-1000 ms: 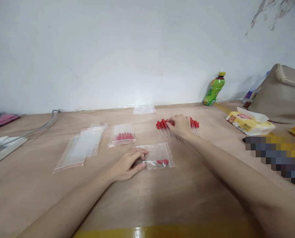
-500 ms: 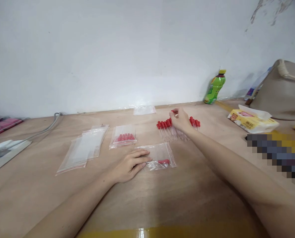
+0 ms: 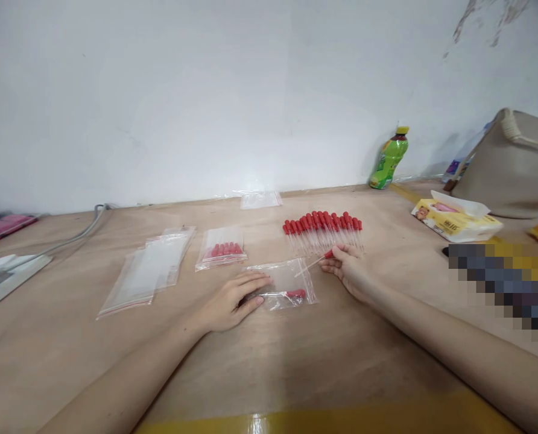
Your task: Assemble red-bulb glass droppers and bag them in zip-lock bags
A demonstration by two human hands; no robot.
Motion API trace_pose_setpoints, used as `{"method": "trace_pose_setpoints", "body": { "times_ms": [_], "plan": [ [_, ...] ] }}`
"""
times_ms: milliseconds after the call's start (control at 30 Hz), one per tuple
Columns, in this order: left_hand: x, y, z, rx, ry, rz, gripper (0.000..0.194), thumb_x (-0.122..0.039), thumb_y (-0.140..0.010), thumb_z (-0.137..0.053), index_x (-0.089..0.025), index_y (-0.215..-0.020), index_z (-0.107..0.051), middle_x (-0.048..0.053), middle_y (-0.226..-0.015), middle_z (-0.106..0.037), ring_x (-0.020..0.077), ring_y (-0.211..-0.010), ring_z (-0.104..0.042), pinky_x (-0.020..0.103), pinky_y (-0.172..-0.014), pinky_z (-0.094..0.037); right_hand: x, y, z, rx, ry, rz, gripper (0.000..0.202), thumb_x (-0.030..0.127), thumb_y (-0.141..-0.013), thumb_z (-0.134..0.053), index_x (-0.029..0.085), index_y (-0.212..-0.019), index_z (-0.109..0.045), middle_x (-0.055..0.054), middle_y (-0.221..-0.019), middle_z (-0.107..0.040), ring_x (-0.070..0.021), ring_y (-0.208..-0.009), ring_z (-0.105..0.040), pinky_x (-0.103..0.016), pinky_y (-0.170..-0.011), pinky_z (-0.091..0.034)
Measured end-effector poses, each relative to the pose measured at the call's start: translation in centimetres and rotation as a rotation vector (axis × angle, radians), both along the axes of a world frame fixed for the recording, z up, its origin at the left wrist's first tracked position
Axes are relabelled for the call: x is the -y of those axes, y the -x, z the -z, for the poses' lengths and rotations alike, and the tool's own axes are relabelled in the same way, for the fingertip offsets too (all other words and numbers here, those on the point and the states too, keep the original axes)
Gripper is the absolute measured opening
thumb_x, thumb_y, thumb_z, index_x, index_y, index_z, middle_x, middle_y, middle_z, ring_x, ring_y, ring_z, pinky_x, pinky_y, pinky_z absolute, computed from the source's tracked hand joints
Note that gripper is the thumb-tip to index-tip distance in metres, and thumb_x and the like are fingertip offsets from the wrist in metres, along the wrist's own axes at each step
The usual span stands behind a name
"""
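My right hand [image 3: 348,271] pinches a dropper [image 3: 328,255] by its red bulb. Its thin clear stem points left, with the tip over the right end of a small clear zip bag [image 3: 283,274]. One red-bulbed dropper [image 3: 295,293] lies in or on that bag; I cannot tell which through the glossy plastic. Spread across the bag's left end, my left hand [image 3: 233,301] rests with fingers stretched out and thumb apart. Behind my right hand lies a row of several red-bulbed droppers [image 3: 323,222], stems toward me.
A filled bag [image 3: 221,248] with several red bulbs lies left of centre. Flat zip bags [image 3: 154,262] overlap farther left, and another [image 3: 260,200] lies by the wall. To the right are a green bottle [image 3: 389,160], a tissue pack [image 3: 459,220] and a beige bag [image 3: 499,169].
My right hand has come back toward me from the dropper row, bringing one dropper to the open bag's right end. My left hand stays on the bag.
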State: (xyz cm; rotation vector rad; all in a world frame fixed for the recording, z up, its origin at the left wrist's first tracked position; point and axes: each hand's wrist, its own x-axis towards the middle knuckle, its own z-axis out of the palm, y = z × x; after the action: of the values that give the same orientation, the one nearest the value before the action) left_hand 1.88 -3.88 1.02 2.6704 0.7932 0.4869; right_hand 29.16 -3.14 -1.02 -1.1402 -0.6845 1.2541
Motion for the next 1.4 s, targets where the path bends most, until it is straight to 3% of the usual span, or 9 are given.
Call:
{"method": "trace_pose_setpoints", "body": {
  "times_ms": [133, 233, 333, 467, 600, 767, 1000, 1233, 1400],
  "plan": [
    [0.1, -0.1, -0.1, 0.005, 0.011, -0.004, 0.042, -0.024, -0.087, -0.044, -0.022, -0.129, -0.041, 0.007, -0.126, -0.051, 0.0208, -0.119, -0.044, 0.042, -0.102, -0.033, 0.4, -0.5, -0.2, 0.105, 0.031, -0.264, 0.014, 0.020, -0.070, -0.064, 0.018, -0.073, -0.050, -0.002, -0.070, -0.062, -0.0109, -0.063, -0.060, -0.024, -0.063, -0.051],
    [0.1, -0.2, -0.2, 0.002, 0.012, 0.001, 0.042, -0.025, -0.088, -0.044, -0.022, -0.130, -0.040, 0.007, -0.126, -0.051, 0.0208, -0.118, -0.044, 0.041, -0.101, -0.035, 0.6, -1.3, -0.5, 0.403, -0.038, -0.537, 0.017, 0.024, -0.065, -0.069, 0.015, -0.073, -0.057, 0.001, -0.060, -0.059, -0.0074, -0.052, -0.053, -0.020, -0.051, -0.044],
    [0.1, -0.2, -0.2, -0.006, 0.019, -0.003, 0.042, -0.026, -0.087, -0.044, -0.022, -0.129, -0.041, 0.007, -0.127, -0.051, 0.0204, -0.118, -0.044, 0.041, -0.101, -0.035, 0.5, -1.6, -0.8, 0.638, -0.159, -0.677, 0.021, 0.031, -0.063, -0.070, 0.014, -0.072, -0.061, 0.003, -0.054, -0.054, -0.0055, -0.046, -0.043, -0.019, -0.043, -0.033],
    [0.0, -0.2, -0.1, 0.004, 0.012, 0.003, 0.041, -0.027, -0.087, -0.045, -0.022, -0.128, -0.043, 0.007, -0.126, -0.051, 0.0209, -0.118, -0.045, 0.041, -0.100, -0.036, 0.6, -0.9, -0.6, 0.708, -0.266, -0.676, 0.025, 0.039, -0.065, -0.067, 0.015, -0.074, -0.064, 0.002, -0.058, -0.056, -0.0072, -0.049, -0.043, -0.021, -0.046, -0.032],
    [-0.1, -0.1, 0.0, -0.007, 0.004, 0.015, 0.042, -0.028, -0.087, -0.045, -0.023, -0.129, -0.042, 0.007, -0.128, -0.049, 0.0209, -0.119, -0.043, 0.042, -0.100, -0.035, 0.9, 0.3, -0.2, 0.625, -0.304, -0.638, 0.027, 0.042, -0.065, -0.066, 0.015, -0.073, -0.064, -0.001, -0.064, -0.060, -0.0106, -0.057, -0.051, -0.023, -0.052, -0.038],
    [-0.3, 0.0, 0.3, -0.024, 0.015, 0.011, 0.042, -0.028, -0.087, -0.045, -0.023, -0.129, -0.042, 0.007, -0.130, -0.048, 0.0202, -0.120, -0.041, 0.041, -0.102, -0.034, 1.5, 1.3, -0.4, 0.511, -0.247, -0.615, 0.031, 0.041, -0.059, -0.070, 0.015, -0.073, -0.062, 0.002, -0.058, -0.055, -0.0091, -0.054, -0.049, -0.023, -0.051, -0.039],
    [-0.3, -0.2, 0.2, -0.004, 0.016, 0.014, 0.041, -0.027, -0.086, -0.046, -0.023, -0.127, -0.045, 0.007, -0.128, -0.049, 0.0207, -0.120, -0.042, 0.041, -0.101, -0.035, 1.2, 1.0, -0.4, 0.558, -0.124, -0.603, 0.031, 0.037, -0.055, -0.073, 0.014, -0.070, -0.059, 0.003, -0.056, -0.053, -0.0074, -0.052, -0.047, -0.021, -0.049, -0.037],
    [-0.3, -0.2, 0.2, 0.007, 0.022, 0.009, 0.040, -0.027, -0.086, -0.047, -0.022, -0.125, -0.046, 0.008, -0.128, -0.049, 0.0209, -0.119, -0.043, 0.041, -0.101, -0.035, 1.4, 0.7, -0.9, 0.598, -0.114, -0.729, 0.024, 0.026, -0.052, -0.073, 0.014, -0.068, -0.059, 0.005, -0.053, -0.052, -0.0063, -0.050, -0.045, -0.019, -0.047, -0.034],
    [-0.4, -0.1, 0.4, 0.020, 0.005, 0.034, 0.041, -0.027, -0.086, -0.047, -0.023, -0.127, -0.045, 0.007, -0.128, -0.049, 0.0207, -0.119, -0.043, 0.041, -0.101, -0.035, 1.6, 1.1, -0.5, 0.643, -0.222, -0.698, 0.016, 0.030, -0.064, -0.064, 0.014, -0.067, -0.063, 0.002, -0.057, -0.056, -0.0068, -0.050, -0.044, -0.020, -0.047, -0.032]
  ]
}}
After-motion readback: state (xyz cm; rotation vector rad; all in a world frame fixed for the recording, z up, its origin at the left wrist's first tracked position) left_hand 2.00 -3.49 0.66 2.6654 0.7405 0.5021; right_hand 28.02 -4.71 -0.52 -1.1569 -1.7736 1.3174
